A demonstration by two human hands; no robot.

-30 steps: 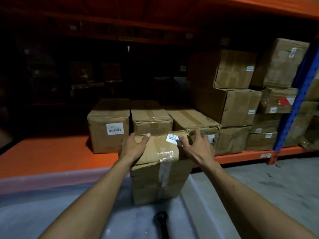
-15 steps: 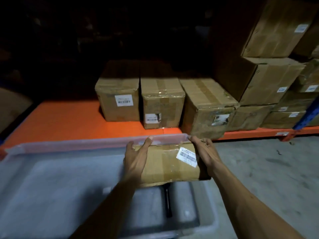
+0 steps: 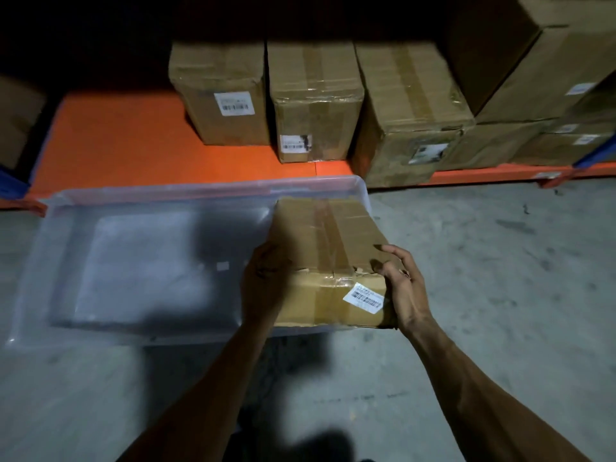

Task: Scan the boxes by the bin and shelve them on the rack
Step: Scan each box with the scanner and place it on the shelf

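A taped cardboard box (image 3: 328,261) is held between both hands over the right end of a clear plastic bin (image 3: 140,261), which stands on the concrete floor (image 3: 483,295) just in front of the rack. The left side of the box is gripped by the left hand (image 3: 263,285), whose fingers are curled against the cardboard, though in the shadow it cannot be told how far they are spread. The right near corner is held by the right hand (image 3: 403,288), with its fingers (image 3: 391,253) bent over the top edge and slightly spread. A white barcode label (image 3: 365,297) is seen on the near face of the box, close to the right hand.

Behind the bin, the orange shelf (image 3: 133,141) of the rack is loaded with three shelved boxes (image 3: 313,95) set side by side near its front edge, each touching its neighbour. Further right, a stack of larger boxes (image 3: 533,78) is piled along the same shelf. The left part of the shelf is lit orange, and the rear is lost in darkness
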